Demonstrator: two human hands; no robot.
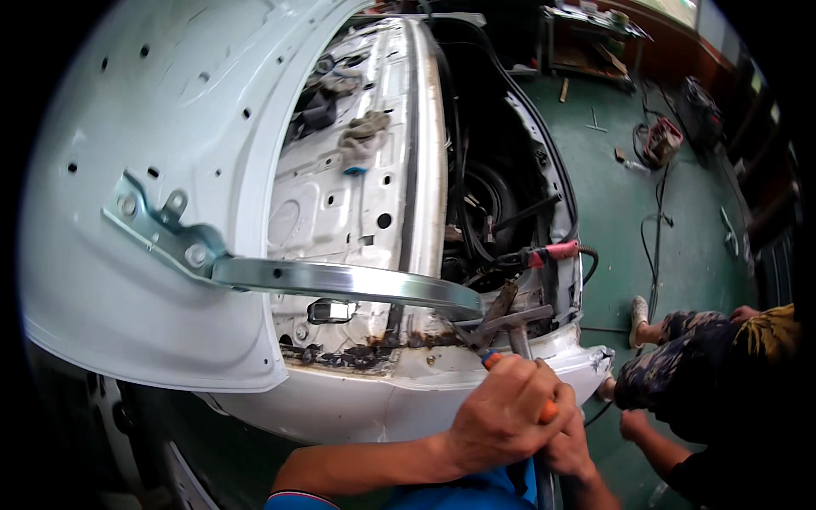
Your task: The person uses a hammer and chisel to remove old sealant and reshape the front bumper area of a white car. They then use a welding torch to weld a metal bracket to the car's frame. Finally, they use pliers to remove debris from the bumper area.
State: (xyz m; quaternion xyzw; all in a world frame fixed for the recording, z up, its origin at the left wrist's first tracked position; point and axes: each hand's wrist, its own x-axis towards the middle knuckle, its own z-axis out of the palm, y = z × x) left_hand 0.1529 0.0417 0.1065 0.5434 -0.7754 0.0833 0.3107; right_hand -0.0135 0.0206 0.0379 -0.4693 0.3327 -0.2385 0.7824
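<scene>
My left hand (506, 412) is closed round an orange-handled tool (549, 412), whose end shows near the car body's rear corner; its kind is hard to make out. Just beyond it lies the head of a hammer (518, 320), over the corner of the trunk opening. The hammer's metal handle runs down behind my left hand, and my right hand (568, 449), partly covered, is wrapped round it. A brown, worn flat piece (498, 313) stands tilted beside the hammer head. Below them is the white body panel (433, 399), with dark, rough residue (357, 355) along its seam.
A silver hinge arm (348, 282) reaches from the raised white lid (170, 280) across the car. Work gloves (364, 140) lie on the inner panel. A red-handled tool with a cable (557, 252) rests at the trunk edge. A co-worker (697, 374) is close on the right.
</scene>
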